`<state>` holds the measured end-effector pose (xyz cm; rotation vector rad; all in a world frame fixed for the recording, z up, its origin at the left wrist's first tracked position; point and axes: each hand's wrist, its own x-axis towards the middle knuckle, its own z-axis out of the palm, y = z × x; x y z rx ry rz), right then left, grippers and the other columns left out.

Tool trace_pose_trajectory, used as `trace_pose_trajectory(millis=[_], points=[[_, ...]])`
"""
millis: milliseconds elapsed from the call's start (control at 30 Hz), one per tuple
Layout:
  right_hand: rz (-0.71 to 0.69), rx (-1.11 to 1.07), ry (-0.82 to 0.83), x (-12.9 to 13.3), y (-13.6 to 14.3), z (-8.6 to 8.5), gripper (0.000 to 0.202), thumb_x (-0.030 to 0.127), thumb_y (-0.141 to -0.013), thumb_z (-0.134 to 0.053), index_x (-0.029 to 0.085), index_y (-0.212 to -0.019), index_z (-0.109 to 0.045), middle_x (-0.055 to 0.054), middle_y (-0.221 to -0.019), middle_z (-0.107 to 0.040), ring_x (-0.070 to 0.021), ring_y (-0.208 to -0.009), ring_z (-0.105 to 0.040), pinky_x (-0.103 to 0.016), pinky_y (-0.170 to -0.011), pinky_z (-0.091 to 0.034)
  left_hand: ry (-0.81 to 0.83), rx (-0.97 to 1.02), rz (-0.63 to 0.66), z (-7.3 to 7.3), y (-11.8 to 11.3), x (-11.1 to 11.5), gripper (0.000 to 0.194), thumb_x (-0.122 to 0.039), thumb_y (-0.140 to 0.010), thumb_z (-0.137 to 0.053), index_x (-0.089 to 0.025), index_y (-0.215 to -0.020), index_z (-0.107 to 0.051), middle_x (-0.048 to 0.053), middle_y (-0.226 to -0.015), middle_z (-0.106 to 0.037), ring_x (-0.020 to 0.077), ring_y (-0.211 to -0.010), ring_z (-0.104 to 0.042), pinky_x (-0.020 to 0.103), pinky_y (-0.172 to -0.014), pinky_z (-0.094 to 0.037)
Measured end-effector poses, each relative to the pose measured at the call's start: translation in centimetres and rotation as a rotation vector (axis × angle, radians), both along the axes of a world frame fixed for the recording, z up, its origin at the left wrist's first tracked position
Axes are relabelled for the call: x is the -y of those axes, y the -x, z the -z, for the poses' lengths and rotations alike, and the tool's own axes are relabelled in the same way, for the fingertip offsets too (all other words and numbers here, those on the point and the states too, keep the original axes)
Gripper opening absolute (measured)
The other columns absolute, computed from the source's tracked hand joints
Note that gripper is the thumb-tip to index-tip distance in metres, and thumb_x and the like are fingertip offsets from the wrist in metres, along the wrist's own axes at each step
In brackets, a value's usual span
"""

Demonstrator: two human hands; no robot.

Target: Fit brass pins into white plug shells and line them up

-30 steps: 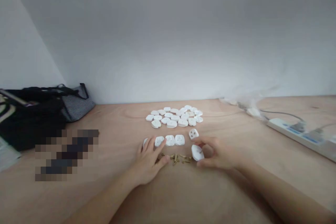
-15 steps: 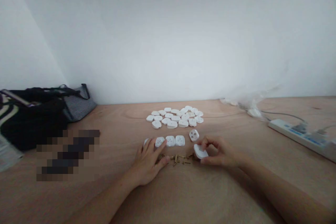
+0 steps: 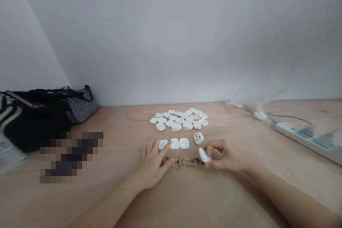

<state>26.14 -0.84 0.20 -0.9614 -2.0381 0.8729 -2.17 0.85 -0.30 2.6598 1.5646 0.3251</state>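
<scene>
Between the thumb and fingers of my right hand (image 3: 224,155) is a white plastic plug housing (image 3: 204,155), tilted up on its edge. My left hand (image 3: 155,164) lies with fingers spread over the left end of a row of white square plug pieces (image 3: 184,143), partly covering them. Small brass pins (image 3: 184,160) are scattered on the table between my hands, near my left thumb. Just beyond my right hand, a separate white piece with several dark round spots (image 3: 198,138) lies on the wood.
A cluster of similar white pieces (image 3: 176,121) lies farther back. A power strip (image 3: 307,139) with plugs and cable sits at right, near clear plastic wrapping (image 3: 256,108). Black bags (image 3: 40,117) stand at left, behind a pixelated dark patch (image 3: 72,156).
The white piece in my right hand has tipped more steeply onto its edge. My left hand stays nearly in place, and the whole view has shifted slightly.
</scene>
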Motion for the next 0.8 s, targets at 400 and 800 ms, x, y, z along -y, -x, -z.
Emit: trace_pose_trajectory(millis=[400,800], points=[[-0.092,-0.255,0.196,-0.3,-0.2,0.3,0.022,0.034,-0.073,-0.068,0.018,-0.075,-0.054,-0.001,-0.077,-0.059,-0.015,-0.072,-0.056,-0.028,-0.068,-0.044,-0.086,0.095,0.427,-0.8,-4.0,2.3,0.047,-0.047,-0.084,-0.05,-0.036,-0.129,-0.043,0.008,-0.141,-0.032,0.0354,-0.128,-0.025,0.059,-0.098,-0.019],[-0.13,-0.312,0.188,1.3,3.5,0.9,0.048,0.024,-0.066,-0.073,0.022,-0.108,-0.052,-0.004,-0.095,-0.061,-0.0178,-0.088,-0.058,-0.033,-0.078,-0.046,-0.168,0.361,0.304,-1.3,-5.0,3.0,0.012,-0.026,-0.083,-0.058,-0.019,-0.074,-0.063,0.0,-0.074,-0.061,0.0176,-0.08,-0.053,0.038,-0.081,-0.029]])
